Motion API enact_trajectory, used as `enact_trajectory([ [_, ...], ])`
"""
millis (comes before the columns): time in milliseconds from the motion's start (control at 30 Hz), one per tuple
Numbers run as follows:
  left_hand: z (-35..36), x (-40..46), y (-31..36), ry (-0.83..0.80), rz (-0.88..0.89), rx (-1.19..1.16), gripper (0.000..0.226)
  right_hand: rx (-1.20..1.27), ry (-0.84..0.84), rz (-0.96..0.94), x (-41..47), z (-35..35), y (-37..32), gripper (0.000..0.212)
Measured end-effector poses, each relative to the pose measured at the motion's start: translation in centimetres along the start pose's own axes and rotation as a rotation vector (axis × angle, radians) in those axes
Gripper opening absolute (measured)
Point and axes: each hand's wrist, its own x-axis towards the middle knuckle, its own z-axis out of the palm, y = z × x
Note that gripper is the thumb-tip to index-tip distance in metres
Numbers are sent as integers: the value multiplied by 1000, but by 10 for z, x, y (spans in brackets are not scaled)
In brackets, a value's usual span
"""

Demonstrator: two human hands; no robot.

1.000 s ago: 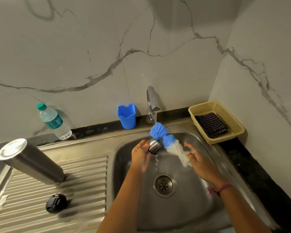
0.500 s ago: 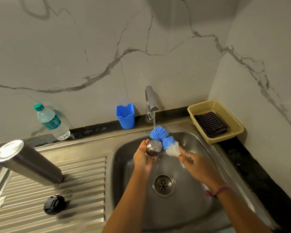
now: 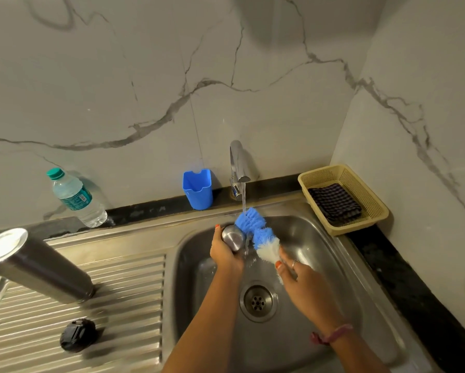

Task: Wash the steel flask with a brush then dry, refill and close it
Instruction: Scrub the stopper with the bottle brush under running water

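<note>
A stainless steel sink (image 3: 320, 265) with a ribbed draining board (image 3: 105, 305) is filling the lower part of the view, set against a marble-patterned wall. On the draining board the tall steel flask (image 3: 37, 265) is standing upside down, its flat base facing up, well apart from both hands. A cream plastic basket (image 3: 371, 195) is sitting on the dark counter at the back right corner, holding a folded dark checked cloth (image 3: 333, 203). A clear water bottle (image 3: 78, 199) with a green cap is standing on the counter at the back left, against the wall. A chrome tap (image 3: 239, 162) is running, its stream falling onto the blue-and-white bottle brush (image 3: 258, 235) over the basin. A blue plastic cup-shaped holder (image 3: 197, 188) is standing just left of the tap.

The left hand (image 3: 226, 254) is curling around a small steel cup (image 3: 232, 236), holding it beside the stream with the blue bristles touching it. The right hand (image 3: 304, 281) is gripping the brush at its lower white end, thumb and fingers wrapped around it; the handle itself is hidden. A black flask lid (image 3: 78, 335) is lying on the draining board near the front, apart from the flask. The round drain (image 3: 258, 302) is showing between the two forearms.
</note>
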Motion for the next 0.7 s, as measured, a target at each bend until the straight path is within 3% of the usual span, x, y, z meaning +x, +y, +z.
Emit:
enact_trajectory([
  [133,3,-2,-3,-64,-2,-5,28,-32,48,-77,1,14,-3,46],
  [333,4,7,3,-142,29,61,36,30,26,-3,-1,12,20,44],
  [500,7,11,3,-268,-15,97,52,120,148,-57,4,20,14,45],
  [600,4,14,0,-344,-14,89,63,15,165,-166,2,16,12,45],
  [700,1,10,1,-364,-35,44,69,9,157,-120,9,10,21,46],
])
